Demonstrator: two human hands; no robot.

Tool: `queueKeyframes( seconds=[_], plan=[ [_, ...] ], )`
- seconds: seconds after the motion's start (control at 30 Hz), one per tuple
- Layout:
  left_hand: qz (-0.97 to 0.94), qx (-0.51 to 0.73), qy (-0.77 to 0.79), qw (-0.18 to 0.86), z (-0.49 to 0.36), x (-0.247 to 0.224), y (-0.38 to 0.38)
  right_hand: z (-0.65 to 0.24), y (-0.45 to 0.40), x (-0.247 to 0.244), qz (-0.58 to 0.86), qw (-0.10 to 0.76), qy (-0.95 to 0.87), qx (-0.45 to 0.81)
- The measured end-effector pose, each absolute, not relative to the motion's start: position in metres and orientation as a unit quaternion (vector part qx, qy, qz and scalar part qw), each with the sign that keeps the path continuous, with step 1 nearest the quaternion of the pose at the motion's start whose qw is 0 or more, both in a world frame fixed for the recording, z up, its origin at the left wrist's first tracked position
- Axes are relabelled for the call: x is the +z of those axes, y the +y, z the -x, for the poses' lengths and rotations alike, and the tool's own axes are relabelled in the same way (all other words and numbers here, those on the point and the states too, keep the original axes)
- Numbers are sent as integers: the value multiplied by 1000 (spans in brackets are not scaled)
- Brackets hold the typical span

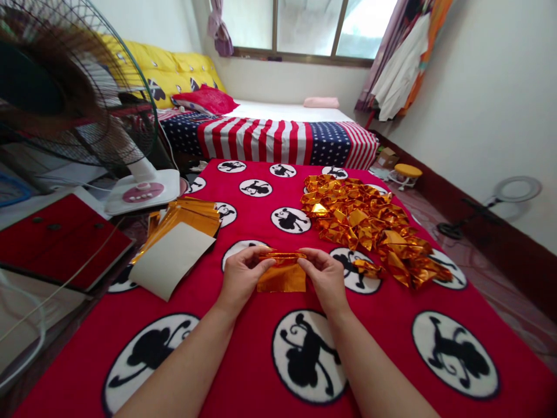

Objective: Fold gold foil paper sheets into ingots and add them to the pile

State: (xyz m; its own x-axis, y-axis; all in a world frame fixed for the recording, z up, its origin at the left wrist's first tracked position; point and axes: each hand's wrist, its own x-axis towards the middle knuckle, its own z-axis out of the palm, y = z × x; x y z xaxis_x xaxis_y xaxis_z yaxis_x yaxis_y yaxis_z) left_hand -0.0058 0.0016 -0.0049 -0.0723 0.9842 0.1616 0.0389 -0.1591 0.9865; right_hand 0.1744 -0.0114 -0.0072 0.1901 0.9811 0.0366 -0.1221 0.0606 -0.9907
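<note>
Between my two hands is a sheet of gold foil paper (282, 277), its far edge rolled or folded into a narrow band. My left hand (244, 271) pinches the left end of that band between thumb and fingers. At the opposite end, my right hand (324, 273) grips it the same way. The lower part of the sheet hangs flat toward me. To the left lies a stack of gold foil sheets (195, 213), with a pale sheet (172, 258) on top. A heap of folded gold foil pieces (357, 215) spreads to the right, and one small folded piece (368, 267) lies nearest my right hand.
A red cloth (243, 371) with black figures in white circles covers the table. An electric fan (143, 186) stands at the left beside a red box (65, 241). Beyond the table is a bed (270, 139). A yellow stool (408, 170) and ring light (517, 188) are at the right.
</note>
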Motion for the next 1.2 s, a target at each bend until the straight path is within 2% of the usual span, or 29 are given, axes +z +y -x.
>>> queueKeyframes(
  seconds=[0.17, 0.4, 0.7, 0.9, 1.03, 1.2],
  plan=[
    [-526, 547, 485, 434, 5, -4, 2, -174, -12, -7, 495, 591, -433, 467],
    [-559, 543, 501, 376, 7, -9, 3, -174, -11, -8, 513, 585, -452, 436],
    [-563, 535, 509, 370, 7, -7, 2, -178, -13, -2, 535, 573, -531, 322],
    [-565, 531, 517, 363, 7, -8, 2, -177, -12, -1, 522, 565, -541, 340],
    [-569, 532, 514, 359, 8, -9, 2, -176, -13, -4, 525, 558, -505, 397],
    [-601, 544, 510, 288, 9, -7, 3, -176, -13, -4, 531, 551, -481, 428]
  ],
)
